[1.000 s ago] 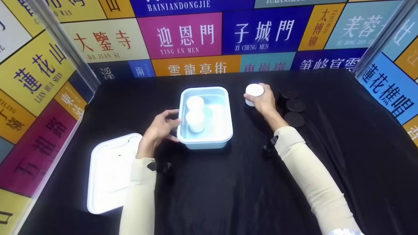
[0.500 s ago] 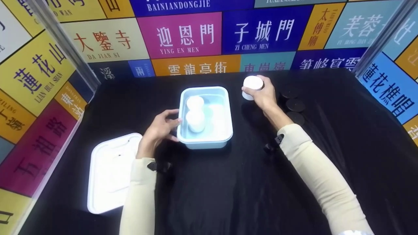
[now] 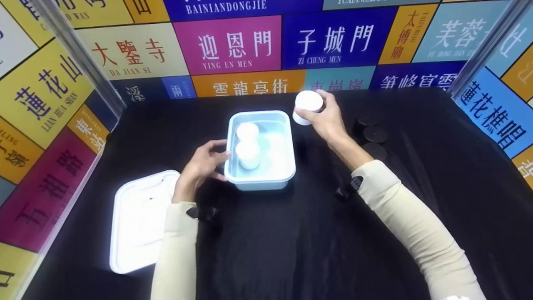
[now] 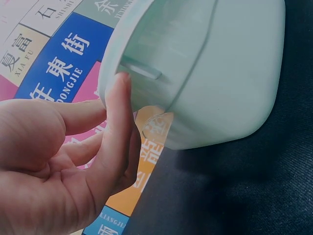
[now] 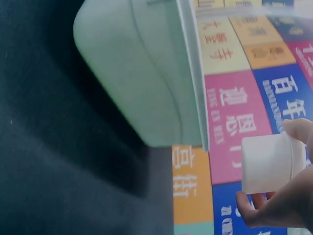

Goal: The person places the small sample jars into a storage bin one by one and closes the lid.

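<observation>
A pale blue rectangular tub point(image 3: 233, 175) stands on the black cloth, and two white jars point(image 3: 248, 155) sit in its left half. My left hand point(image 3: 200, 168) rests against the tub's left wall point(image 4: 161, 73), fingers straight along it. My right hand point(image 3: 327, 123) holds a third white jar point(image 3: 307, 106) lifted off the cloth, just beyond the tub's far right corner. In the right wrist view that white jar point(image 5: 268, 164) is pinched between thumb and fingers beside the tub's rim point(image 5: 193, 73).
A white rectangular lid point(image 3: 139, 218) lies flat at the near left. Three black round caps point(image 3: 374, 134) lie in a row to the right of my right hand. Coloured sign panels wall in the cloth on three sides.
My right hand has lifted the white jar off the cloth and carried it left, from beside the black caps toward the tub's far right corner. The left hand has stayed put.
</observation>
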Motion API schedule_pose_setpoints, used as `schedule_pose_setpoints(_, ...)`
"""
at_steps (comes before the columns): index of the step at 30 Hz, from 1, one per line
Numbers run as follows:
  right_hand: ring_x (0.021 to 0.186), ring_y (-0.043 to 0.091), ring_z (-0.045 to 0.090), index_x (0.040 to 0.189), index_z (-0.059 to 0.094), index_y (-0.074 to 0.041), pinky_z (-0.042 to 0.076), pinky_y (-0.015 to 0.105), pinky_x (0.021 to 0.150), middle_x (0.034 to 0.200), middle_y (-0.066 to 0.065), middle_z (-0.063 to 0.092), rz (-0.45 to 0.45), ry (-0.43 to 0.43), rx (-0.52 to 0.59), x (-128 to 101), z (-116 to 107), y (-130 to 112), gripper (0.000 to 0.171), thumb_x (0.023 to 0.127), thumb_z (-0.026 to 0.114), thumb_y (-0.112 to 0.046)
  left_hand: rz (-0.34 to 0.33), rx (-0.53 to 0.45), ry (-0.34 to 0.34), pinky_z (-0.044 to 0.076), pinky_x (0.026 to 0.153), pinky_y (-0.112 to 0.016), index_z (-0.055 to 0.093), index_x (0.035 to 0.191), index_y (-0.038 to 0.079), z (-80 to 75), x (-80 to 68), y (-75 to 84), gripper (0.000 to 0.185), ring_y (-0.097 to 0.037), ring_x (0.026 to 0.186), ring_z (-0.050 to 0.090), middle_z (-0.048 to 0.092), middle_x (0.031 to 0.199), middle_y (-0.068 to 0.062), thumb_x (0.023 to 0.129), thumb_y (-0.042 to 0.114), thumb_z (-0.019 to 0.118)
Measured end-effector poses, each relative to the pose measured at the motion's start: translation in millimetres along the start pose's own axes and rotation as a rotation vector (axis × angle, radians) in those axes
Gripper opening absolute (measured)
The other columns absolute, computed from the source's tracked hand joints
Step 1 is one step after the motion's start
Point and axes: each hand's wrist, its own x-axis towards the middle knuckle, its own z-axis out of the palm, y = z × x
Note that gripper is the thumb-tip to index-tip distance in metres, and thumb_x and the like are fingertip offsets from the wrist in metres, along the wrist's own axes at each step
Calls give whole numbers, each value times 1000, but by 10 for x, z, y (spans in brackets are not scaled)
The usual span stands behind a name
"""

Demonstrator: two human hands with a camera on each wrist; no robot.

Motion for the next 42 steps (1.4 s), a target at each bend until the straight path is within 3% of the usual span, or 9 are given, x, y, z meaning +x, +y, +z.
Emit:
schedule_pose_setpoints(12, 129, 26, 50, 142, 38, -2, 42, 37, 117, 143, 17, 51, -80, -153, -83, -252, 225, -186, 75, 83, 81, -23, -2, -21, -3, 65, 57, -36, 43, 149, 9, -2, -5, 4, 50, -21, 82, 70, 64, 110, -19, 102, 14, 59)
schedule_pose_setpoints(18, 119, 27, 53, 136, 46, -2, 50, 37, 106, 133, 17, 53, -160, -300, -128, -378, 277, -195, 69, 80, 84, -20, -3, -22, -2, 65, 57, -36, 43, 149, 9, -2, -5, 2, 50, -21, 82, 70, 64, 112, -20, 102, 15, 59)
schedule_pose_setpoints(23, 118, 28, 54, 134, 55, -8, 53, 37, 99, 126, 15, 51, -204, -411, -229, -467, 302, -209, 67, 78, 87, -27, -3, -13, -1, 65, 57, -35, 43, 149, 10, -5, -5, 3, 50, -21, 82, 70, 64, 113, -20, 102, 16, 59)
schedule_pose_setpoints(30, 120, 30, 56, 137, 57, -11, 55, 42, 100, 129, 13, 54, -217, -527, -303, -539, 346, -209, 69, 78, 87, -31, -11, -9, 3, 66, 59, -37, 43, 149, 11, -10, 3, 0, 49, -22, 84, 69, 64, 114, -20, 102, 16, 58)
schedule_pose_setpoints(42, 121, 31, 58, 130, 55, -2, 52, 41, 106, 129, 17, 59, -283, -671, -365, -609, 526, -117, 67, 75, 87, -21, 7, -15, 3, 65, 56, -35, 43, 149, 8, 6, 1, 5, 50, -20, 81, 69, 64, 111, -19, 102, 14, 58)
